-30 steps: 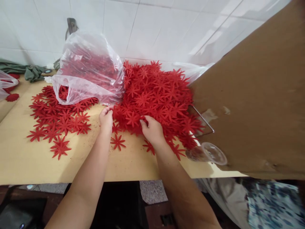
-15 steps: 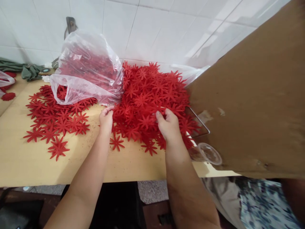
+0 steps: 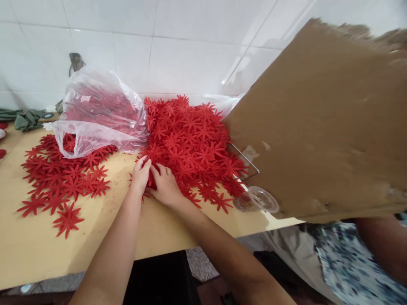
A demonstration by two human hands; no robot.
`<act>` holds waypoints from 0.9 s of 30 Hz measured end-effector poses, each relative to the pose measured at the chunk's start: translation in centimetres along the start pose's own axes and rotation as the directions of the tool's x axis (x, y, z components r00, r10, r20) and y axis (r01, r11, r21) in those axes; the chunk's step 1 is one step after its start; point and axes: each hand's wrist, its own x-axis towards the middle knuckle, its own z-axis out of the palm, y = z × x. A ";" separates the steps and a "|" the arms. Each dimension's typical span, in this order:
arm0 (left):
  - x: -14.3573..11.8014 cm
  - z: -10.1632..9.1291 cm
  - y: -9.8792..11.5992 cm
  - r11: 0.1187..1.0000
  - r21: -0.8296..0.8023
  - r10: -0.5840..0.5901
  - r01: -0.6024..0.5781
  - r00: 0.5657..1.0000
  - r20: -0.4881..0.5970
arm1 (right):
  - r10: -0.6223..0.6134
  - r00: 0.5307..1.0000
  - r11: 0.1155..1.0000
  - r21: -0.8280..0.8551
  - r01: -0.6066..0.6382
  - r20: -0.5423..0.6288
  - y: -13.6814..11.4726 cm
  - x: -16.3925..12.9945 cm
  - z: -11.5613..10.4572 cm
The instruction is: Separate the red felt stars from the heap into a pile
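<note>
Working at the near edge of a heap of red felt flowers, my left hand and right hand met, fingers pinched on flowers at the heap's fringe. Left of the left hand lay scattered red flowers on the wooden table and a clear plastic bag. Right of the right hand, a plastic cup overhung the table's edge; I judged a careless tug might knock it off.
</note>
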 end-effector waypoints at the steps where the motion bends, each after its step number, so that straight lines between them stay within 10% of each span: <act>1: -0.1 0.0 0.1 1.000 0.001 -0.017 0.017 1.000 0.011 | -0.007 1.000 1.000 -0.025 0.006 -0.029 -0.1 0.4 0.1; 11: 0.4 -0.1 0.6 0.991 -0.096 0.083 -0.095 0.989 -0.121 | -0.009 0.984 1.000 0.023 0.013 -0.177 3.8 4.9 -2.0; 22: 0.3 0.1 0.2 0.988 -0.073 0.124 -0.139 0.976 -0.181 | 0.116 0.767 0.993 0.060 -0.101 -0.631 12.1 11.8 -14.5; 27: 0.4 -0.1 -0.1 0.984 -0.066 0.151 -0.165 0.973 -0.176 | 0.231 0.813 0.972 0.087 -0.218 -0.535 16.0 13.9 -15.0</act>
